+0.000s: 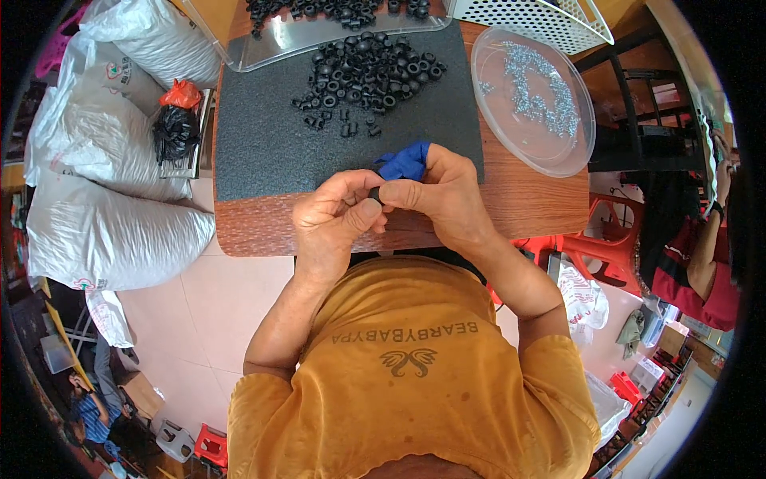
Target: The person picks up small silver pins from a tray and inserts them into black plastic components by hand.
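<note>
Close to the table's front edge, my left hand (335,211) and my right hand (447,195) meet with fingertips pinched together. Between their thumbs and fingers shows a small black part (374,193), mostly covered, so its exact kind is hidden. A blue cloth-like piece (405,162) covers or sits in the fingers of my right hand; which of the two I cannot tell. Beyond the hands, a heap of small black rounded and ring-shaped parts (363,73) lies on a dark grey mat (259,136). A few loose ones lie at the heap's near side.
On the table's right stands a round clear plastic lid (499,132) with many small silvery pieces. Behind it is a white perforated basket (535,22). A clear tray (279,40) at the back holds more black parts. White sacks (120,231) fill the left; red stools (610,239) stand right.
</note>
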A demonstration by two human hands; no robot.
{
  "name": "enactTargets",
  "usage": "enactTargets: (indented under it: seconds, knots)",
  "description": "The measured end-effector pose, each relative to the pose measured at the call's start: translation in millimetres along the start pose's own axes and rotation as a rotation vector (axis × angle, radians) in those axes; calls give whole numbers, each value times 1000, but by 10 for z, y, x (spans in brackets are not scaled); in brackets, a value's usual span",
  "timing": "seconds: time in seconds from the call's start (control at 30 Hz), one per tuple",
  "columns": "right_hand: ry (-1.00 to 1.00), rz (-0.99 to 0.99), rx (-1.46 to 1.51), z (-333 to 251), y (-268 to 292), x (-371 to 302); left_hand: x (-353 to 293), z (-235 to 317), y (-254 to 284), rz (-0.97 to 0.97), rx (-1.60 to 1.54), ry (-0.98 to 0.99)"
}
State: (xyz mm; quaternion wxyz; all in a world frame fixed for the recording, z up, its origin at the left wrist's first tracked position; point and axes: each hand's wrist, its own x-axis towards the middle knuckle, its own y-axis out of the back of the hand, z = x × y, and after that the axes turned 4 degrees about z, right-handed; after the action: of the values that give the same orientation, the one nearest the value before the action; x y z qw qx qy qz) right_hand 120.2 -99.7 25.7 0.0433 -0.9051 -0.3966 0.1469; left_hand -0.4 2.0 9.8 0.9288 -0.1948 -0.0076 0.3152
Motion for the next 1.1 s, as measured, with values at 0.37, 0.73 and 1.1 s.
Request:
enactTargets:
  seconds: [0.37, 0.73, 1.1]
  knots:
    - [103, 104, -217, 7, -35, 10, 2, 15, 57, 0, -248, 61]
    - [955, 91, -1022, 120, 45, 616, 64, -21, 143, 120, -230, 121]
    - [759, -34, -938, -140, 53, 312, 82, 0, 118, 143, -168, 88]
